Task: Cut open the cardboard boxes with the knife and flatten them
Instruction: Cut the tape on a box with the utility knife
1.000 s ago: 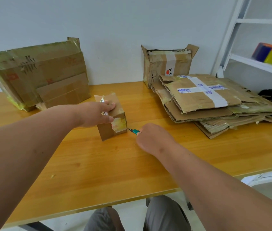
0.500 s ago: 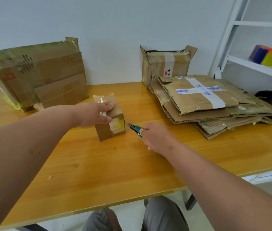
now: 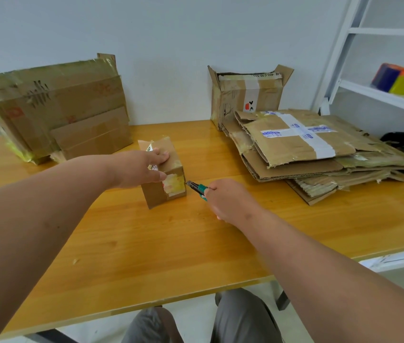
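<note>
A small taped cardboard box (image 3: 168, 189) stands on the wooden table (image 3: 146, 243) near its middle. My left hand (image 3: 141, 169) grips the box from the left, fingers over its top and thumb on its near side. My right hand (image 3: 230, 201) holds a green utility knife (image 3: 197, 188); the blade tip touches the box's right edge at the yellowed tape. A stack of flattened boxes (image 3: 314, 154) lies at the right.
A large taped box (image 3: 55, 105) with a smaller one against it stands at the back left. An opened box (image 3: 248, 92) stands at the back by the wall. A white shelf (image 3: 381, 92) carrying a coloured object rises at the right. My knees show below the table's front edge.
My right hand has turned and lifted the knife, so more of its green handle shows and the blade now reaches the box's right edge. My left hand keeps its hold on the box.
</note>
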